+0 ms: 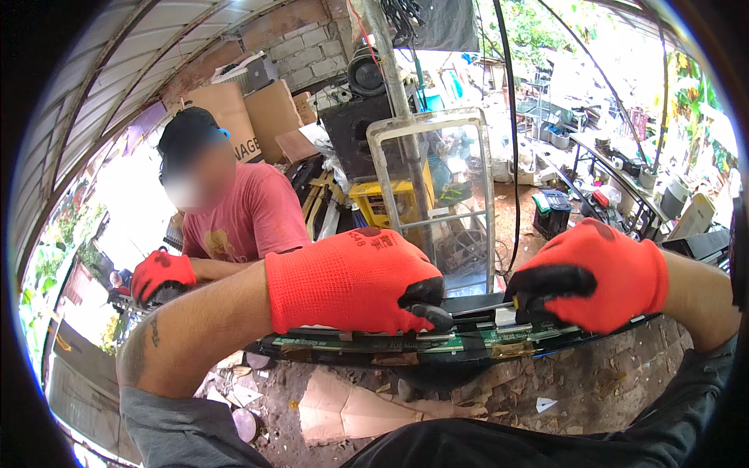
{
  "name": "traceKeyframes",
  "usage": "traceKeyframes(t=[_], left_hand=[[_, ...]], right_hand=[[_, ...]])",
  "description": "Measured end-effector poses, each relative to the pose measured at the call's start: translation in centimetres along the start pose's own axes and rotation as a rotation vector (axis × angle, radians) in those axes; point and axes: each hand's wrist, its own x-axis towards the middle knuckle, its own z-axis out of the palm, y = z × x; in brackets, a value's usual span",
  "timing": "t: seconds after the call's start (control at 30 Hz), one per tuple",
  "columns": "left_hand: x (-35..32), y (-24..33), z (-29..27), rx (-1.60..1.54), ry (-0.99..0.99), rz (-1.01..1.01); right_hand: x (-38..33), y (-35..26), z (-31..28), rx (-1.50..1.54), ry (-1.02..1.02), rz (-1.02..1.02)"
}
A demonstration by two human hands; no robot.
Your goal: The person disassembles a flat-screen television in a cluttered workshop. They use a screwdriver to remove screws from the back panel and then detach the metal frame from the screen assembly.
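Across my lap lies a long, dark electronic panel (374, 357) with narrow green circuit boards (499, 338) along its edge. My left hand (359, 285), in a red-orange glove with black fingertips, rests on the panel with thumb and fingers pressed together; what is between them is hidden. My right hand (589, 281), gloved alike, curls round the handle end of a thin metal tool that looks like a screwdriver (485, 309). Its shaft points left, toward my left fingertips. Just beside my right fingers sits a small white block (505, 317) on the panel.
At the left, a person in a pink shirt (253, 207) works with a red glove (162, 276). Ahead stand a clear-paned frame (460, 226), a yellow crate (382, 204) and a metal post (413, 156). Flattened cardboard (335, 409) lies on the littered ground; a cluttered table (612, 168) stands far right.
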Motion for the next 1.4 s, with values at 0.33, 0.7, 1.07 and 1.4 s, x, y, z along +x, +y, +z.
traceKeyframes(t=[0.33, 0.7, 1.07, 1.4], left_hand=[[-0.2, 1.3, 0.1, -0.075, -0.023, -0.088], [-0.4, 2.6, 0.0, -0.117, -0.035, -0.036], [-1.1, 3.0, 2.1, 0.065, 0.156, -0.030], [0.0, 2.0, 1.0, 0.026, 0.121, -0.072]], right_hand=[[1.6, 1.2, -1.3, 0.142, -0.111, -0.040], [-0.8, -3.3, 0.9, -0.078, -0.013, 0.031], [4.2, -4.3, -3.7, -0.082, -0.285, 0.199], [6.5, -2.5, -5.1, -0.053, -0.367, 0.193]])
